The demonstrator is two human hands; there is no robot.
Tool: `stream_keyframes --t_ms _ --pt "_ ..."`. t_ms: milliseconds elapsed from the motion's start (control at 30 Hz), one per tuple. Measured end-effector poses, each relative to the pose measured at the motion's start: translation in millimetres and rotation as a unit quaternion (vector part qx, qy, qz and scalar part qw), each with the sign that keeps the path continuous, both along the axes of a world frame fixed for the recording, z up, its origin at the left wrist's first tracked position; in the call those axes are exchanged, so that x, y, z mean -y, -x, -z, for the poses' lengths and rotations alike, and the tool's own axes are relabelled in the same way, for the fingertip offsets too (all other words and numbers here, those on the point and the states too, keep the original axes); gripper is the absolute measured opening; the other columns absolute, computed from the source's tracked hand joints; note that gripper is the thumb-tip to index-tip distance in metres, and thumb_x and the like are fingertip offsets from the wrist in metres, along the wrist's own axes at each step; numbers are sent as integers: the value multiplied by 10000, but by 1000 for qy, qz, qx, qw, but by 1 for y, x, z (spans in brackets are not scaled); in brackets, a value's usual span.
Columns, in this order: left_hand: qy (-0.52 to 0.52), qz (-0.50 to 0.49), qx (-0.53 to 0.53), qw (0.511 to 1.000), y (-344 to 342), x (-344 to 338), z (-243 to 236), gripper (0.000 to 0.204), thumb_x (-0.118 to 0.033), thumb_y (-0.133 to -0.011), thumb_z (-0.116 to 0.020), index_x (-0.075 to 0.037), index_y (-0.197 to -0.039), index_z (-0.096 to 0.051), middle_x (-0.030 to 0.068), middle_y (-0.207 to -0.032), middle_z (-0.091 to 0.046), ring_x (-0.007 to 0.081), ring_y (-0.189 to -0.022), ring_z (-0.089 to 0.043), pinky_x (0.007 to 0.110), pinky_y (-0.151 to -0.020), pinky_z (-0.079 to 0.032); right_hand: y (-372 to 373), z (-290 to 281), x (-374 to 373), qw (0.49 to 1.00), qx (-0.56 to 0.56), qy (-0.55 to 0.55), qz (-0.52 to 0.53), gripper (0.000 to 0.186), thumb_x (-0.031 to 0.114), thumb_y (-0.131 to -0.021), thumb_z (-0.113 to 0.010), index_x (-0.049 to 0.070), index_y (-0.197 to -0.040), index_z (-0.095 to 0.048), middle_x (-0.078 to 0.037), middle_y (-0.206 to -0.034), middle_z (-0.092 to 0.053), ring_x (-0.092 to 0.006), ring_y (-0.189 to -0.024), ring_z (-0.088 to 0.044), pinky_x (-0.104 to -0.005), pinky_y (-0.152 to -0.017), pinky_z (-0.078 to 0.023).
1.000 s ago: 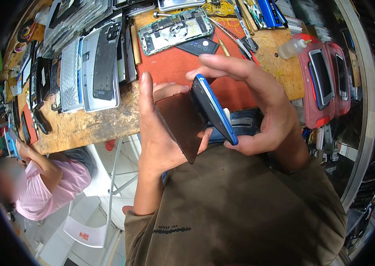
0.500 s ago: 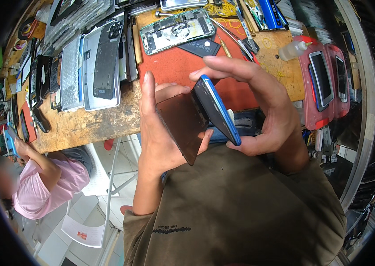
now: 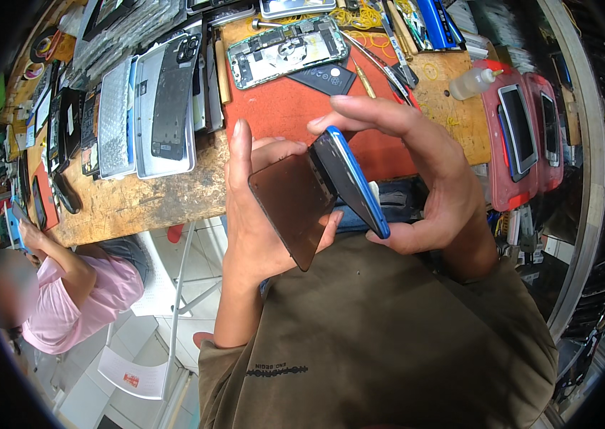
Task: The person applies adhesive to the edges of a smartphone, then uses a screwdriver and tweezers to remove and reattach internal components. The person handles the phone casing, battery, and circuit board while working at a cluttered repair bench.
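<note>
Between my hands, over my lap at the bench edge, is an opened phone. Its dark, flat screen panel [image 3: 291, 204] leans in my left hand [image 3: 239, 193], fingers behind it and thumb up along its far corner. The blue-edged phone body [image 3: 359, 191] is gripped by its two ends in my right hand [image 3: 435, 161], fingers at the far end and thumb at the near end. Panel and body stand in a V, close together along a dark strip at the far side; whether a cable joins them I cannot make out.
On the bench's red mat [image 3: 259, 107] lie an opened phone frame [image 3: 288, 53], a black battery [image 3: 327, 77] and tweezers [image 3: 381, 61]. Phone shells [image 3: 166, 107] crowd the left. To the right are a bottle [image 3: 470, 84] and a pink tray [image 3: 503, 182]. A person in pink [image 3: 88, 297] sits at left.
The panel has tilted slightly, showing its face a little more. Both hands keep their hold and have shifted only slightly toward me.
</note>
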State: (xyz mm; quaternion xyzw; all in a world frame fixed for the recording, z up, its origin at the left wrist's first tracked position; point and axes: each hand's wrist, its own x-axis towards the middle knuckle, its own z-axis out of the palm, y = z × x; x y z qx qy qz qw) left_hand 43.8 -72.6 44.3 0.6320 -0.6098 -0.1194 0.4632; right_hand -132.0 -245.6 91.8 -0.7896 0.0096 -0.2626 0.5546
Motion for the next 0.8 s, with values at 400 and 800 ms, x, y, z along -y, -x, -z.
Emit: stream_keyframes --t_ms 400,800 --pt "-37 16 67 997 -4 -2 -5 1296 -342 -721 -947 120 -1617 -132 147 -1238 -665 356 -1165 -644 525 -1168 -382 -1 2 1 1000 13 19 -4 975 146 -653 -821 -77 -1541 -487 -263 -1374 -683 -317 -1221 -696 -420 -1082 -522" --pt "-67 20 91 993 -6 -5 1 962 -385 -752 -907 59 -1460 -430 146 -1278 -621 374 -1190 -609 561 -1242 -259 -3 -1 6 997 25 69 -27 966 213 -709 -814 -124 -1543 -461 -245 -1409 -669 -335 -1241 -689 -423 -1078 -527"
